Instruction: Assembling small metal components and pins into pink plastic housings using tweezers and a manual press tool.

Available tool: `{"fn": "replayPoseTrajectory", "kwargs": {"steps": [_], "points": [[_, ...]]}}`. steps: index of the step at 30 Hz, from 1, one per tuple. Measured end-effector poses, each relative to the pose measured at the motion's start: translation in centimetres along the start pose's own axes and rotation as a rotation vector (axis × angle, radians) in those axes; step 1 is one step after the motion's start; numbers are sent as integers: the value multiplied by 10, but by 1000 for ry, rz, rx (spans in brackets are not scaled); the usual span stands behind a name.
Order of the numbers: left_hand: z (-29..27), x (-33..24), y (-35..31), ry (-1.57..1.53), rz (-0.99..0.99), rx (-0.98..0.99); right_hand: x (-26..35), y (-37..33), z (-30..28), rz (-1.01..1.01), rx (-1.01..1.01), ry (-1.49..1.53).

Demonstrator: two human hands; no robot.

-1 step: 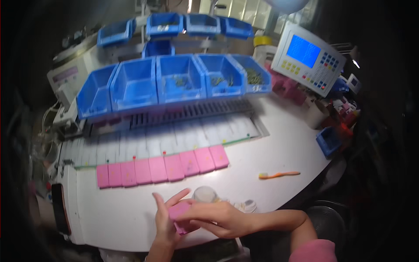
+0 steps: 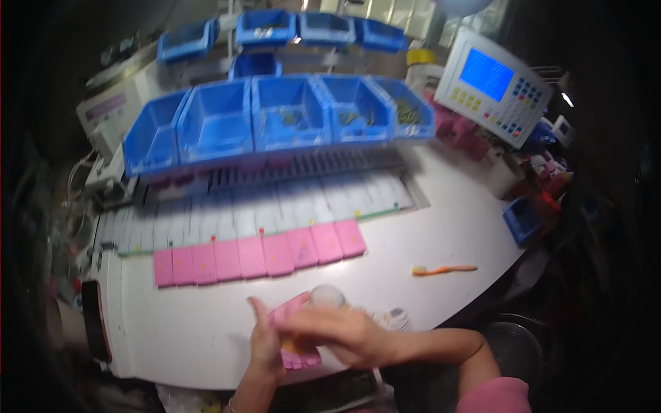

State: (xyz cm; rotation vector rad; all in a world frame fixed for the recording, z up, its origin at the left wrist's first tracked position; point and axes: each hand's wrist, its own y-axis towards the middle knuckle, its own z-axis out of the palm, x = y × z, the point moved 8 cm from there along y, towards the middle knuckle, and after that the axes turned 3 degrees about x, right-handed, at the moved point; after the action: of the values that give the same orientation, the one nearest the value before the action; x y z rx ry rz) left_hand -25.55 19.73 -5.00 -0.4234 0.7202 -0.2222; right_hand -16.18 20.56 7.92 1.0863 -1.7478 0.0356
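Note:
My left hand [image 2: 265,344] holds a pink rectangular block [image 2: 301,359] in front of me, its thumb sticking up at the side. Ridges show along the block's near edge, and a yellowish patch lies beneath my fingers. Over the block sits my right hand [image 2: 351,337], its fingers bent and smeared by motion; whether they grip anything cannot be made out. Just beyond my hands stands a small round pale container [image 2: 327,297]. To its right lies a small white object [image 2: 394,318], partly hidden by my right hand.
A row of several pink blocks [image 2: 239,259] lies across the white table [image 2: 186,330]. Behind are blue bins [image 2: 289,113], some with small bits inside. A control panel [image 2: 490,86] stands at right, an orange toothbrush [image 2: 445,270] below it. A phone [image 2: 96,320] lies at left.
The pink block in my left hand now shows its ridged edge and a yellowish patch. My right hand has shifted a little over it and blurred. The whole view has tilted slightly.

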Motion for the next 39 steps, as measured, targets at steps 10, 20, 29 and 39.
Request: {"fn": "replayPoseTrajectory", "kwargs": {"steps": [10, 20, 29, 39], "points": [[4, -15, -8, 392, -19, 210, -64, -51, 4, 424, 288, -733], [-1, -29, 0, 542, 216, 169, -13, -17, 34, -30, 39, -743], [-3, -27, 5, 508, 220, 137, -15, -17, 31, 33, -43, -758], [-9, -40, 0, 555, 335, 131, 3, -26, 19, 121, 42, -519]]}}
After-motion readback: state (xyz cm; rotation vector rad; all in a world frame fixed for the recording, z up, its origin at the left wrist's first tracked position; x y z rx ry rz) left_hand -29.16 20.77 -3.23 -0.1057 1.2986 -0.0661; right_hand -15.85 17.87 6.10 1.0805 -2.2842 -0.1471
